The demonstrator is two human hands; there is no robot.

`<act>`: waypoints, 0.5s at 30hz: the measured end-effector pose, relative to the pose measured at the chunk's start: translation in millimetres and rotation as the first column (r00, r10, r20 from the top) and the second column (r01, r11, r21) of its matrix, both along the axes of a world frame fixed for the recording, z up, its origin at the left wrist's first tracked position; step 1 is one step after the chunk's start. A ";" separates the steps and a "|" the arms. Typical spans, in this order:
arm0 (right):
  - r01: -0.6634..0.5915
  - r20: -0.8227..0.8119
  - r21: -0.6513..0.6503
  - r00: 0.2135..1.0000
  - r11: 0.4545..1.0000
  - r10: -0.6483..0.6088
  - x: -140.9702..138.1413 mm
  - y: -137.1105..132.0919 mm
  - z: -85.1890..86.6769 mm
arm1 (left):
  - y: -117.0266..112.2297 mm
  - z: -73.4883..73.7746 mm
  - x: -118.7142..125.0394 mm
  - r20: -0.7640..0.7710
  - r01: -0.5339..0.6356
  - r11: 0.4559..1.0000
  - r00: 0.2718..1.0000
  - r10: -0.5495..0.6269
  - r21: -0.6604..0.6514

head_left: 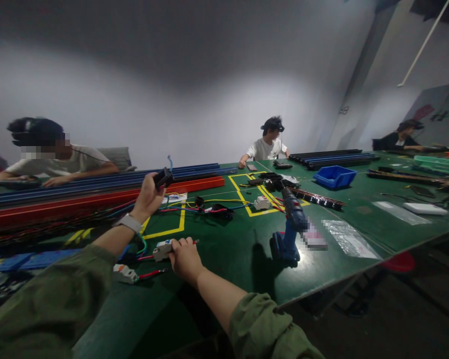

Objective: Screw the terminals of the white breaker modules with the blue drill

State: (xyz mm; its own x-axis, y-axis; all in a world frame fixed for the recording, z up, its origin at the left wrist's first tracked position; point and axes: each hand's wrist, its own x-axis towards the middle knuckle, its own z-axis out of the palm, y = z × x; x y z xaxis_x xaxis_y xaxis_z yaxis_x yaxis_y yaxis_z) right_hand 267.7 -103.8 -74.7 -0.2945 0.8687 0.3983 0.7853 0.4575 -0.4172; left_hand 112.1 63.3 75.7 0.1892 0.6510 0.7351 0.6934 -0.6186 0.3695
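Observation:
My left hand, with a pale watch on its wrist, is raised above the table, fingers wrapped round a black block-shaped part whose exact kind I cannot make out. Lower and to the right, my right hand grips a white circuit breaker close to the tabletop. A short wire with a metal lug sticks out past the fingers. Another circuit breaker, with an orange lever and a red lead, lies left of my right hand. Coloured wires run across the table behind both hands.
A blue cordless drill stands upright on its battery, right of my hands. Beyond it are a blue bin and a plastic bag. Long red and blue channels lie behind my left hand. Three people sit farther off.

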 end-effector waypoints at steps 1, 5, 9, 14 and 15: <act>0.000 0.007 0.009 1.000 1.000 0.000 -0.1 -0.7 0.4 | -6.7 -5.8 8.6 -0.053 -0.015 1.000 0.998 0.016 0.026; -0.008 0.046 0.035 0.999 0.999 0.006 -1.5 -3.4 2.7 | -29.3 -32.6 42.5 -0.210 0.073 0.995 0.974 -0.085 -0.068; -0.023 0.090 0.037 0.996 0.999 0.019 -3.7 -4.9 5.4 | -38.1 -62.6 73.5 -0.200 0.140 0.983 0.966 -0.161 -0.115; -0.093 0.160 0.005 0.983 0.996 0.091 -9.0 -0.6 3.4 | -32.4 -87.8 93.8 -0.190 0.147 0.987 0.969 -0.157 -0.064; -0.108 0.171 0.009 0.980 0.994 0.105 -11.7 1.2 1.7 | -30.2 -89.8 95.1 -0.185 0.139 0.988 0.971 -0.148 -0.063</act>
